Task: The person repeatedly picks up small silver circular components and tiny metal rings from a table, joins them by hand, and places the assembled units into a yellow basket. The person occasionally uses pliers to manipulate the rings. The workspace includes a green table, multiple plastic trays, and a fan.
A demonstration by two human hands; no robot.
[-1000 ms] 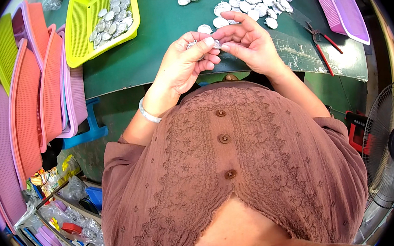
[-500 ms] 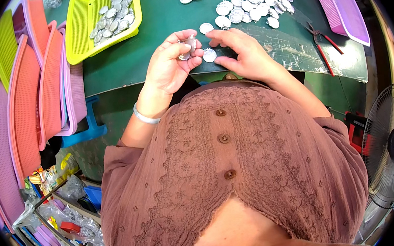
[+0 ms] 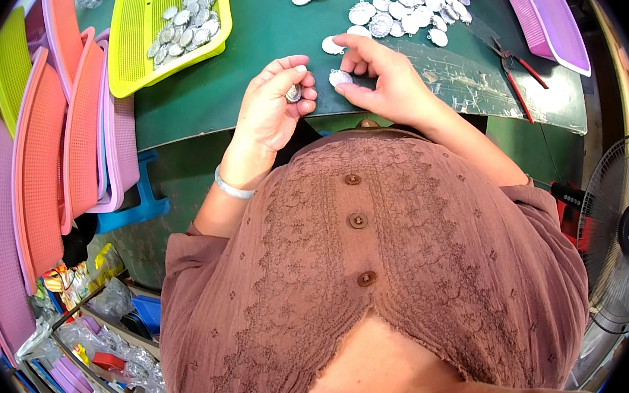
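Note:
My left hand (image 3: 276,95) is closed around a round silver metal pendant (image 3: 294,93), mostly hidden by the curled fingers and thumb. A little to its right, my right hand (image 3: 386,78) pinches another round silver pendant (image 3: 340,78) between its thumb and curled fingers, just above the green tabletop. Its index finger reaches out beside one more pendant (image 3: 331,45) on the table. Farther back lies a loose pile of the same silver pendants (image 3: 418,8).
A yellow-green plastic basket (image 3: 124,71) with silver pieces in it stands at the back left. Red-handled pliers (image 3: 511,74) lie on the right of the green table (image 3: 254,22), near a purple basket (image 3: 538,12). Stacked baskets (image 3: 38,161) line the left; a fan (image 3: 617,230) stands right.
My right hand has closed on the pendant by its thumb and shifted it slightly away from me. My left fingers have curled further over their pendant.

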